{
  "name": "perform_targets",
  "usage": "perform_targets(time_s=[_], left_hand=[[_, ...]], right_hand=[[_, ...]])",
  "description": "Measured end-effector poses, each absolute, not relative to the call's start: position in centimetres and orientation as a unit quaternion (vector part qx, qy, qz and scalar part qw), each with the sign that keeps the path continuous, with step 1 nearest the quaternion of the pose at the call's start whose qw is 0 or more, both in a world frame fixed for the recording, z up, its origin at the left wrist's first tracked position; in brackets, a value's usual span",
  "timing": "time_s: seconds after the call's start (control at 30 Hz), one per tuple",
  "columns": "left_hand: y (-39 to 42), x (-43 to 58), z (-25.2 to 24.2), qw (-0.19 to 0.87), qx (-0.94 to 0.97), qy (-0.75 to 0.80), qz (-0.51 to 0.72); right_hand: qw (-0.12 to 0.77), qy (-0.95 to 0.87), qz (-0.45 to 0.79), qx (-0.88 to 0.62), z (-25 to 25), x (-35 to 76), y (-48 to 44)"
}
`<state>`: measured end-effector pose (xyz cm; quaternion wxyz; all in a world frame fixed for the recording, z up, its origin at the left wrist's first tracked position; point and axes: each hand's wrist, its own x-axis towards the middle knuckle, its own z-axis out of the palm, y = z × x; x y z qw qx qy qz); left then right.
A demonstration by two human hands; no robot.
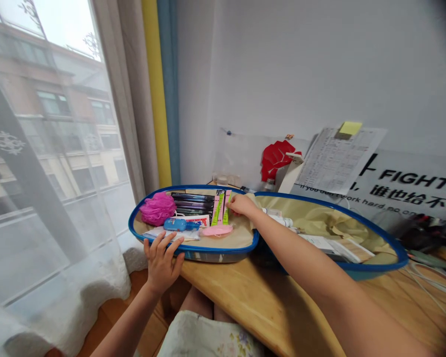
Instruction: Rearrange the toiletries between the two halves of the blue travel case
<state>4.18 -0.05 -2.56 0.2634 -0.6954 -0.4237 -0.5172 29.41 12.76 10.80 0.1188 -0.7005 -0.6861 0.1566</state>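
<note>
An open travel case with a blue rim (204, 252) lies on the wooden desk (245, 297), its lining pale beige. My right hand (240, 204) reaches across and pinches the top of a pink and green packet (219, 208) in the left half. My left hand (162, 263) rests its spread fingers on the front rim. That half also holds a pink mesh bath puff (157, 208), a blue tube-like container (180, 224), a pink plastic case (217, 230) and dark slim packages (192, 203). Papers (336, 248) lie in the right half, partly under my right forearm.
A sheer white curtain (59, 238) and a window fill the left side. Against the wall behind stand a printed sheet with a yellow note (338, 158) and a red ornament (277, 158). Cables (431, 282) lie at the right. A floral cushion (208, 337) sits below the desk edge.
</note>
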Motion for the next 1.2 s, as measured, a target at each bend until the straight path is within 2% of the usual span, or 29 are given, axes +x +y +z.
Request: perform_targets(time_s=[0.23, 0.4, 0.57, 0.7, 0.8, 0.9, 1.03, 1.13, 1.2], left_hand=[[-0.1, 4.2, -2.6, 0.262, -0.697, -0.427, -0.513], [0.0, 4.0, -2.7, 0.263, -0.699, -0.426, -0.511], [0.1, 3.9, -2.6, 0.278, -0.7, -0.418, -0.508], [0.2, 3.8, -2.7, 0.283, -0.703, -0.415, -0.503], [0.4, 3.7, -3.0, 0.277, -0.704, -0.419, -0.502], [0.5, 3.6, -3.3, 0.274, -0.703, -0.42, -0.505], [0.6, 3.5, -3.4, 0.278, -0.703, -0.417, -0.505], [0.6, 3.5, -3.4, 0.276, -0.702, -0.421, -0.504], [0.6, 3.5, -3.4, 0.276, -0.701, -0.419, -0.506]], right_hand=[[0.099, -0.692, 0.115, -0.706, 10.8, 29.0, 12.5], [0.135, -0.693, 0.126, -0.697, 10.4, 29.1, 12.5], [0.246, -0.669, 0.176, -0.679, 11.6, 30.1, 12.6], [0.378, -0.631, 0.191, -0.649, 15.9, 33.7, 11.9], [0.414, -0.622, 0.207, -0.631, 19.0, 38.1, 10.3], [0.339, -0.666, 0.245, -0.617, 19.8, 42.9, 8.0], [0.138, -0.731, 0.281, -0.607, 17.6, 48.1, 4.8], [0.02, -0.732, 0.239, -0.637, 15.1, 50.2, 3.1], [-0.015, -0.724, 0.178, -0.666, 13.8, 50.7, 2.8]])
